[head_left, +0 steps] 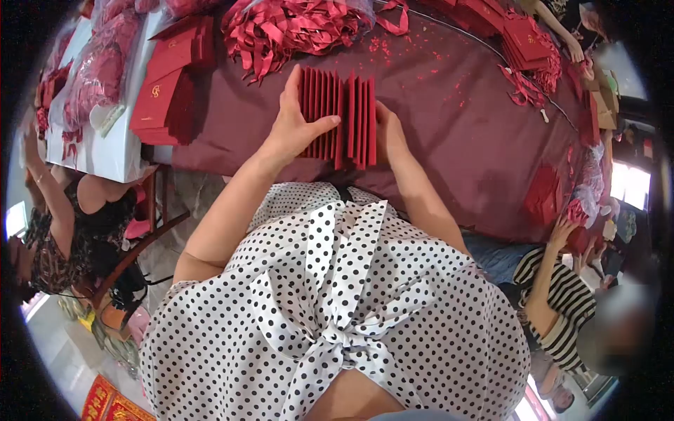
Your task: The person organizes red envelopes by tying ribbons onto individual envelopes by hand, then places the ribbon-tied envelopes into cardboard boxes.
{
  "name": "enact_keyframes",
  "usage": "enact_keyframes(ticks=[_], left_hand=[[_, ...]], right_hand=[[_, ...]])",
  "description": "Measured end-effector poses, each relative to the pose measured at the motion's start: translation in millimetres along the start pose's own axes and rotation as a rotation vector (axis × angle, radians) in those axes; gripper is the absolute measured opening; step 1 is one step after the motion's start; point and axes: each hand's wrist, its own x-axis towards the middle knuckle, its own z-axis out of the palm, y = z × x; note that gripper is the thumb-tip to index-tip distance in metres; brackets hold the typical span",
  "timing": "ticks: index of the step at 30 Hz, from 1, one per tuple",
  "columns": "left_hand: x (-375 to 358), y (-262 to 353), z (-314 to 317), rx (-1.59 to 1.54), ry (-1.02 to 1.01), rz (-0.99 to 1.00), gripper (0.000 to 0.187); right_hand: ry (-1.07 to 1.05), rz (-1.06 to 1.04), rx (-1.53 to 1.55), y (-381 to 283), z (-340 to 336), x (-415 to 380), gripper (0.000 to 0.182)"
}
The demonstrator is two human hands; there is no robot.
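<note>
Between my hands a row of red cards [321, 105] stands on edge over the dark red tablecloth [449, 133], with a gap splitting it into two groups. My left hand [291, 130] grips the left group, its thumb across the top edges and its fingers along the outer side. At the right side of the smaller group, my right hand [391, 132] presses against the outermost card, its fingers partly hidden behind it. Just beyond the cards lies a heap of red ribbons [288, 31].
Stacks of red envelopes [160, 105] with gold print lie at the left beside a white box [98, 151] bearing plastic-wrapped red bundles. More red envelopes [525, 42] and ribbons are at the upper right. A person in a striped top [554, 302] sits right; another person [91, 224] is left.
</note>
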Motion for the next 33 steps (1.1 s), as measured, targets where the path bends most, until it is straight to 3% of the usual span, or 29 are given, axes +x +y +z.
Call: enact_keyframes(ticks=[2,5,8,12,14,17,21,29,32,33], left_hand=[[3,3,-6,0.250,-0.047,0.014,0.106],[2,-2,3,0.226,0.006,0.063,0.109],[0,-4,8,0.198,0.026,0.060,0.110],[1,-6,9,0.162,0.006,0.037,0.110],[2,-7,7,0.150,-0.014,0.029,0.110],[1,-8,8,0.129,-0.001,0.016,0.109],[-1,-7,8,0.076,0.018,-0.010,0.109],[0,-12,6,0.060,0.021,0.008,0.108],[0,-14,7,0.062,0.026,0.003,0.109],[0,-14,7,0.061,0.027,0.002,0.109]], right_hand=[[-0.036,0.063,0.033,-23,3,-6,0.030],[0.008,0.131,0.210,-44,5,-10,0.053],[-0.024,-0.002,-0.074,-57,11,-21,0.053],[0.037,0.001,-0.174,-80,19,-27,0.050],[0.044,-0.087,-0.495,-71,18,-19,0.045],[0.137,-0.251,-0.453,-88,21,-22,0.040],[0.111,-0.128,-0.448,-103,23,-28,0.037],[0.132,-0.357,-0.451,-86,26,-26,0.039],[0.080,-0.233,-0.477,-92,21,-26,0.039],[0.094,-0.292,-0.507,-91,23,-26,0.039]])
